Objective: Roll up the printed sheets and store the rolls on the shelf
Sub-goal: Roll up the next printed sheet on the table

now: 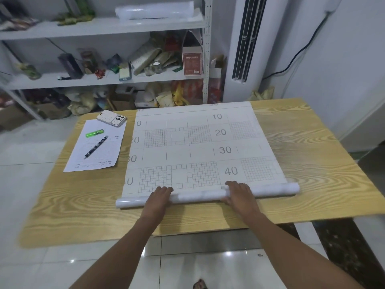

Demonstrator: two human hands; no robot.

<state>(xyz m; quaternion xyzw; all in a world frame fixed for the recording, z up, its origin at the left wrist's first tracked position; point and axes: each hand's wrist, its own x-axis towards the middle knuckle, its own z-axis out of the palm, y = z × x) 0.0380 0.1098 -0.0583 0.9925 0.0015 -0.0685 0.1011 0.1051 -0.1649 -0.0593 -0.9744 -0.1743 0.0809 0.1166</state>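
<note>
A large white printed sheet point(193, 140) with grids and the numbers 10 to 40 lies flat on the wooden table point(312, 155). Its near edge is wound into a roll point(200, 197) that runs across the table's front. My left hand point(159, 198) rests on top of the roll left of centre, fingers laid over it. My right hand point(239, 193) lies over the roll right of centre, fingers reaching onto the flat sheet. A finished white roll point(155, 10) lies on the top board of the white shelf point(104, 28) behind the table.
Left of the sheet lie a printed form point(83, 155), a pen point(96, 146), a green lighter point(94, 133) and a phone point(112, 118). The shelf's lower boards are crowded with boxes and bags. A tall white air conditioner point(245, 49) stands at the back right.
</note>
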